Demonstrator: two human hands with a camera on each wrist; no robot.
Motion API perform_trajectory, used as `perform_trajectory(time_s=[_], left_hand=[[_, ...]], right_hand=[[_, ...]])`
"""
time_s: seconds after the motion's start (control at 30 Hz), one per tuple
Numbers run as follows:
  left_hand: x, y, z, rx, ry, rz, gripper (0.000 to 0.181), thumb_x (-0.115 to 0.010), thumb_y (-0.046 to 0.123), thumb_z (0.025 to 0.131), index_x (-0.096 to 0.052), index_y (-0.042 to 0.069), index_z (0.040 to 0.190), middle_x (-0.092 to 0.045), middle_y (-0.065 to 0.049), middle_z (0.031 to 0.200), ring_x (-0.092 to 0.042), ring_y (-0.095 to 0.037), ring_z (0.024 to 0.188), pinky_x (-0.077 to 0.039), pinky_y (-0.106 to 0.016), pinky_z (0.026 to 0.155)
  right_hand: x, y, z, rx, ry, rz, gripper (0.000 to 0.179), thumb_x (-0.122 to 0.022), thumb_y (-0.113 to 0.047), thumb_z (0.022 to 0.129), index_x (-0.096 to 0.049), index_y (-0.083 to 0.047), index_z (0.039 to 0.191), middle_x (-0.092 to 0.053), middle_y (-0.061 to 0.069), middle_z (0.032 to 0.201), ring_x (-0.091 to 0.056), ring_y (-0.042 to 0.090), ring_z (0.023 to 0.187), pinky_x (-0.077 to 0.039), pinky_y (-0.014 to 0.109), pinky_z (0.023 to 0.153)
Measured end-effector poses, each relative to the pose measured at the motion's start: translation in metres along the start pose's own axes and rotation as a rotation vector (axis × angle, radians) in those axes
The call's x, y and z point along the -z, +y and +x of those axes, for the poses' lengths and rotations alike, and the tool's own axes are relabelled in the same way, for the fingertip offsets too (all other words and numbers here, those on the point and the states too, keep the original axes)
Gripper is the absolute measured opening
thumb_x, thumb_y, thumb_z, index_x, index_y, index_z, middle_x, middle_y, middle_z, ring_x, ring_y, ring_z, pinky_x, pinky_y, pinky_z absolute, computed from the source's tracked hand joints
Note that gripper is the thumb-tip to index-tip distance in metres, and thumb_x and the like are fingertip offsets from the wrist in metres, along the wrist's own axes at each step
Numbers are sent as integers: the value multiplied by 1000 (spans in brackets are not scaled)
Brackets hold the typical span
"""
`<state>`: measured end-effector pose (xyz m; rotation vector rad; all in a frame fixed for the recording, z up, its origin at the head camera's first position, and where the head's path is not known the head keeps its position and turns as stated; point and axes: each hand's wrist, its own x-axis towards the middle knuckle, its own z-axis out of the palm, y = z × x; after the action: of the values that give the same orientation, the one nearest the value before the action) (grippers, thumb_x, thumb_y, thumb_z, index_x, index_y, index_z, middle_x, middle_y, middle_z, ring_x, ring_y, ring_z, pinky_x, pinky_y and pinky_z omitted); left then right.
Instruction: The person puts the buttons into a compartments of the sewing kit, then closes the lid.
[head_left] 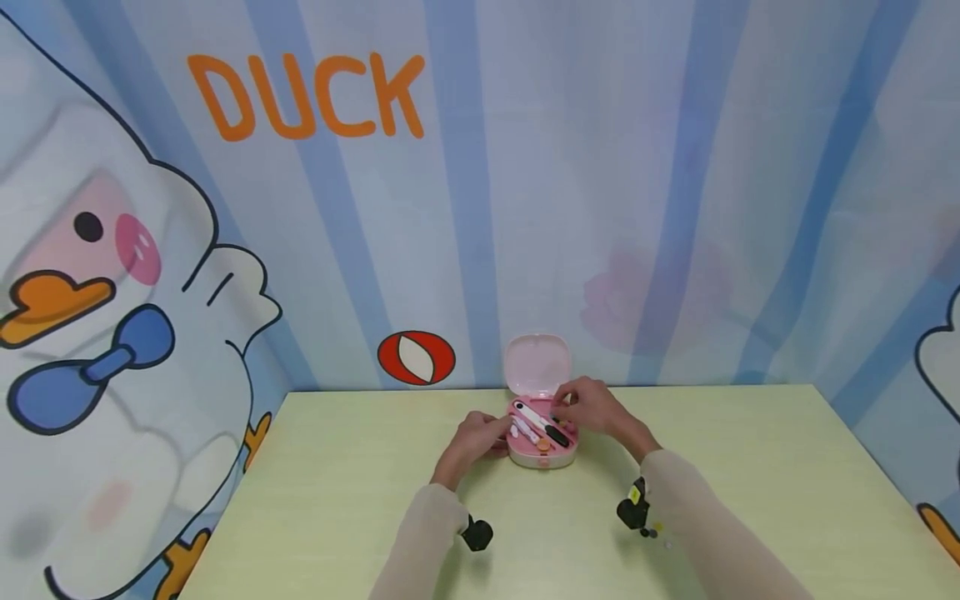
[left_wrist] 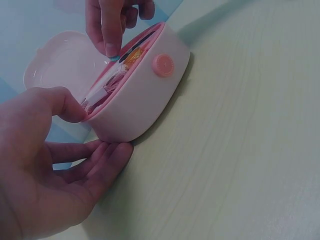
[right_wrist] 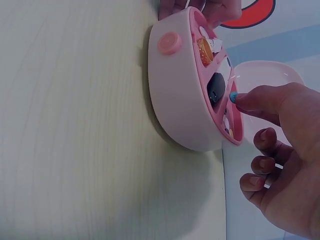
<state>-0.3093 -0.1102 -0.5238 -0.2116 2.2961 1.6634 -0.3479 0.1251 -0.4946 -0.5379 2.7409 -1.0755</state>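
Observation:
A small white and pink case (head_left: pixel 542 461) stands on the table with its pale pink lid (head_left: pixel 537 360) raised at the back. My left hand (head_left: pixel 477 435) holds the case's left side, thumb on the rim and the other fingers low against the wall. Over the right part of the case, my right hand (head_left: pixel 592 405) pinches a small teal piece (right_wrist: pixel 233 97) between thumb and index finger. Inside lie a white tool with a black end (head_left: pixel 556 434), an orange-brown round piece (right_wrist: pixel 205 51) and a whitish bundle (left_wrist: pixel 112 82). The teal piece's full shape is hidden.
A round pink button (left_wrist: pixel 163 65) sits on the case's front wall. The pale wood-grain table (head_left: pixel 360 467) extends around it. Behind hangs a blue striped cloth (head_left: pixel 540 183) printed with a duck. A small black device (head_left: pixel 633 505) is worn at each wrist.

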Motion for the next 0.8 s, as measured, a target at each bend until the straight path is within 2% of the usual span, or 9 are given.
perform_trajectory(time_s=[0.27,0.57,0.8], left_hand=[[1,1,-1,-18,-6,-2,48,-65,32,101,-55,-7,129,-68,-12,104,-69,-20,91,-61,-30,81],[1,2,1,5,2,13,51,-64,33,101,-53,-5,133,-66,-12,108,-68,-21,93,-61,-30,84],[1,-2,2,9,0,6,49,-64,33,101,-54,-4,130,-65,-12,108,-68,-21,92,-61,-29,82]], right_hand=[[-3,-4,2,-16,7,-24,10,-72,-17,97,-76,-9,96,-64,1,76,-55,16,66,-44,28,56],[-4,-9,2,-74,15,-51,12,-71,-17,99,-76,-7,102,-64,3,82,-57,18,70,-46,27,58],[6,-6,-10,6,70,-117,19,-69,-21,100,-75,-8,113,-57,4,80,-48,19,66,-35,29,54]])
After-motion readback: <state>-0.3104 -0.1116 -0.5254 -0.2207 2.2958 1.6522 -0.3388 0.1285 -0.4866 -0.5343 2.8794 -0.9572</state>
